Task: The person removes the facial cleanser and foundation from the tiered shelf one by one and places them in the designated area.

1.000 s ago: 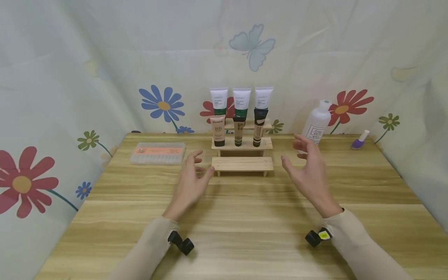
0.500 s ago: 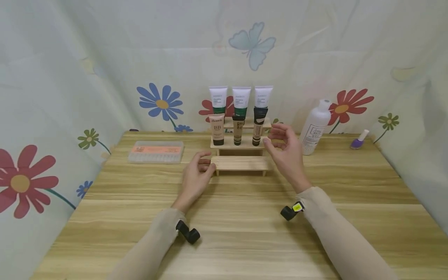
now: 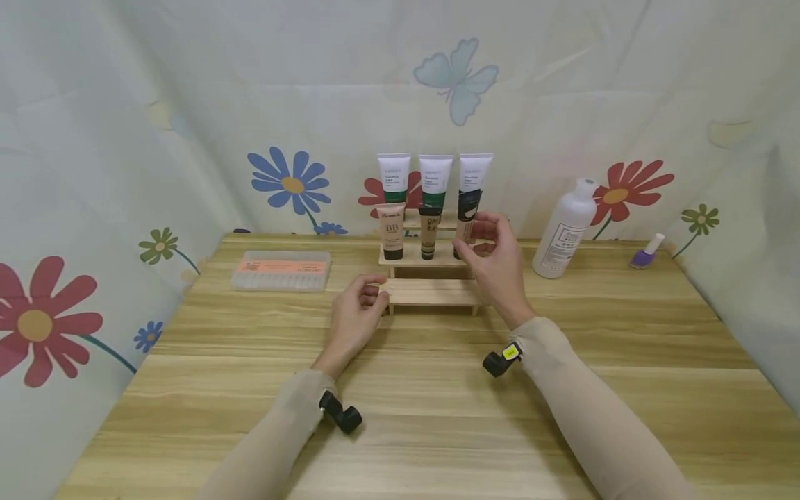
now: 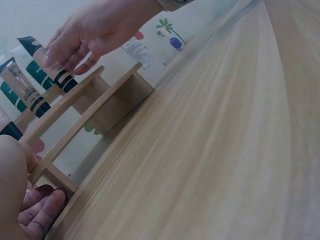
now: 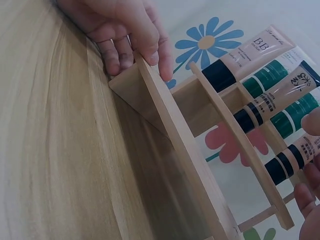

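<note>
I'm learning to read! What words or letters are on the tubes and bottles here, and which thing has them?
"BB": on the beige tube with a black cap, leftmost on the middle step of the wooden stand.
Small script above "BB": too blurred to read.
White and green tubes: print too small.
White plastic bottle: label too small.
Clear box with an orange label: unreadable.

Count: one wooden rack (image 3: 431,292), three steps. Six tubes on it: three white-green tubes (image 3: 393,179) on the top step, three beige tubes (image 3: 392,231) on the middle step. One white bottle (image 3: 564,228). One purple polish bottle (image 3: 645,253). One swab box (image 3: 280,271). Two hands (image 3: 355,320). One worktop (image 3: 437,410).
</note>
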Action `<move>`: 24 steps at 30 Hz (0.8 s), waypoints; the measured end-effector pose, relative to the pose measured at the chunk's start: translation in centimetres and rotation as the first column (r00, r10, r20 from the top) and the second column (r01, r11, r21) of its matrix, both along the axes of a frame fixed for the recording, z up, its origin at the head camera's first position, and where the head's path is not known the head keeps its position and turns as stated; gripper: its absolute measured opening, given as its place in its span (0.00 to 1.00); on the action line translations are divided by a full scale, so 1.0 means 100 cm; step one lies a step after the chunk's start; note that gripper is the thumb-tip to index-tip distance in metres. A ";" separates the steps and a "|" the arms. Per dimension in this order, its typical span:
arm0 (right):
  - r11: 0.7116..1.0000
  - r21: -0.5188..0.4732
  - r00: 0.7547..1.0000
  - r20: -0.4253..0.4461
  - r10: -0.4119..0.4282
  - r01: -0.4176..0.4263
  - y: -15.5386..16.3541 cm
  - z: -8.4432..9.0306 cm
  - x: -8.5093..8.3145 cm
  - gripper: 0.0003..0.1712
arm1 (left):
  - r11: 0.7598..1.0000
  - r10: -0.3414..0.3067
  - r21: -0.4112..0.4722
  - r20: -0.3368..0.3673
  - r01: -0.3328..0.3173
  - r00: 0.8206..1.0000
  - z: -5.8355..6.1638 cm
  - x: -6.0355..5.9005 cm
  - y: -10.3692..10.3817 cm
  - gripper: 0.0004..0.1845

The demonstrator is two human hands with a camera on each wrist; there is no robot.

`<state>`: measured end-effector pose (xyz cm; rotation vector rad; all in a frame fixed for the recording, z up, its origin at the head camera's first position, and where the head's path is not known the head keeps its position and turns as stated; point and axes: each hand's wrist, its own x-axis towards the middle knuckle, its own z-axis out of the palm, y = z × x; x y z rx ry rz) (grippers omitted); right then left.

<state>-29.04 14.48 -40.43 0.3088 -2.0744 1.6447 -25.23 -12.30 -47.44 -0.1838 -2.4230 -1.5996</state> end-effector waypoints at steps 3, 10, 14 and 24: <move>1.000 0.009 1.000 0.010 -0.014 0.014 -0.001 0.000 -0.003 0.31 | 1.000 0.001 0.004 -0.003 -0.001 1.000 0.000 -0.001 0.000 0.15; 1.000 -0.002 1.000 0.013 -0.013 0.013 -0.001 -0.001 -0.004 0.27 | 1.000 0.000 0.006 -0.005 0.000 1.000 -0.001 0.001 0.000 0.15; 0.998 -0.054 1.000 0.000 -0.008 0.008 0.001 0.001 0.000 0.27 | 1.000 -0.008 0.007 -0.007 0.008 1.000 -0.001 0.003 0.001 0.15; 0.988 -0.144 0.995 -0.076 -0.070 0.058 0.020 0.013 0.005 0.25 | 1.000 -0.011 0.001 -0.009 0.011 1.000 -0.002 0.001 0.001 0.14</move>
